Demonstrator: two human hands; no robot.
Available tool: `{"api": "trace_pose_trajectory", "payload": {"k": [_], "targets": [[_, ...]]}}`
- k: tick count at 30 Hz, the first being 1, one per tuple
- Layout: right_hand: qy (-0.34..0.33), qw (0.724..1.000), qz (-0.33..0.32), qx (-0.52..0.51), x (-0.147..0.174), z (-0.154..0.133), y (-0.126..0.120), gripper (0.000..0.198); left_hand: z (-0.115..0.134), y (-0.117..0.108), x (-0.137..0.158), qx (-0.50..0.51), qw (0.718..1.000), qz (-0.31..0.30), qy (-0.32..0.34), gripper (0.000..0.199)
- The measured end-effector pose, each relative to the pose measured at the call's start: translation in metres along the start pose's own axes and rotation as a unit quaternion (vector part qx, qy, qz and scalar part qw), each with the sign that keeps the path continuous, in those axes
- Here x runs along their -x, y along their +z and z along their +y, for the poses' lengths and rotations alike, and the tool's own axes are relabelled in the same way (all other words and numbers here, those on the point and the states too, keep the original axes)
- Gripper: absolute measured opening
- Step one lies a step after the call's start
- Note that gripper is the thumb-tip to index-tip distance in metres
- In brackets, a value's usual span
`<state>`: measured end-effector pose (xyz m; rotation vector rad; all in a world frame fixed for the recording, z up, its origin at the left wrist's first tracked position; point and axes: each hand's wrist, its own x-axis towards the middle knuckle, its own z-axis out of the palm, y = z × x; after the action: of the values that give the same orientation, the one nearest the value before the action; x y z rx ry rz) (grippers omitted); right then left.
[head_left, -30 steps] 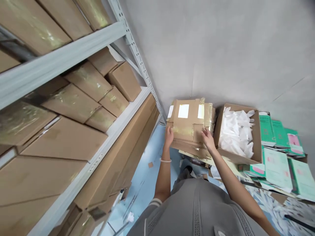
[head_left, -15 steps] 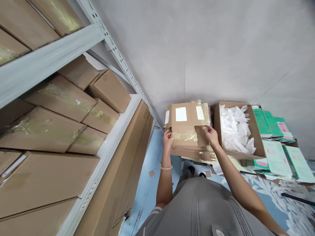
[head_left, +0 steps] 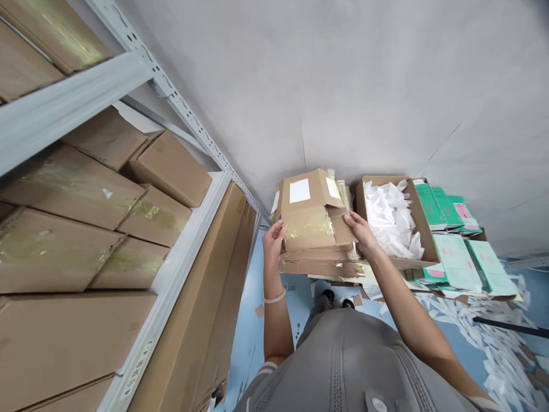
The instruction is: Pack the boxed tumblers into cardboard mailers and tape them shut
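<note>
A flattened cardboard box with white labels and yellowish tape lies across a pile of other flattened cardboard against the wall. My left hand is closed on its left edge, thumb and fingers pinching the board. On the other side, my right hand grips a flap at the right edge. The near part of the box is tilted up a little off the pile. A bracelet circles my left wrist.
An open carton full of white paper scraps stands right of the pile, beside green and white packs. Shelving loaded with taped cartons rises at left. Paper shreds litter the blue floor.
My hands have raised the near side of the flattened box slightly, showing more of the pile beneath. The camera has turned a little to the right.
</note>
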<state>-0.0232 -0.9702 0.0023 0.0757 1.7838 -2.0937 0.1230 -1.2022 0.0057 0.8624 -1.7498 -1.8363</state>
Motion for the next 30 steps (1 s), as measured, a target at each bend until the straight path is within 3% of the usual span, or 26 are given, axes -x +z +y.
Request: {"api": "trace_pose_trajectory", "payload": {"k": [5, 8, 12, 17, 22, 30], "targets": [[-0.062, 0.998, -0.031, -0.010, 0.020, -0.020, -0.005, 0.059, 0.023, 0.010, 0.018, -0.030, 0.998, -0.006, 0.060, 0.047], [-0.083, 0.996, 0.001, -0.024, 0.035, -0.032, -0.024, 0.065, 0.039, 0.028, 0.024, -0.070, 0.991, -0.042, 0.102, 0.048], [-0.111, 0.989, 0.077, -0.060, 0.062, -0.046, -0.075, 0.069, 0.053, 0.072, 0.031, -0.135, 0.970, -0.113, 0.169, 0.045], [-0.152, 0.969, 0.178, -0.085, 0.115, -0.047, -0.167, 0.064, 0.054, 0.152, 0.062, -0.192, 0.925, -0.228, 0.234, 0.036], [-0.163, 0.935, 0.300, -0.098, 0.196, -0.030, -0.279, 0.063, 0.037, 0.250, 0.139, -0.202, 0.874, -0.365, 0.251, 0.032], [-0.184, 0.851, 0.475, -0.126, 0.361, 0.002, -0.451, 0.073, -0.007, 0.413, 0.336, -0.138, 0.795, -0.540, 0.239, 0.034]]}}
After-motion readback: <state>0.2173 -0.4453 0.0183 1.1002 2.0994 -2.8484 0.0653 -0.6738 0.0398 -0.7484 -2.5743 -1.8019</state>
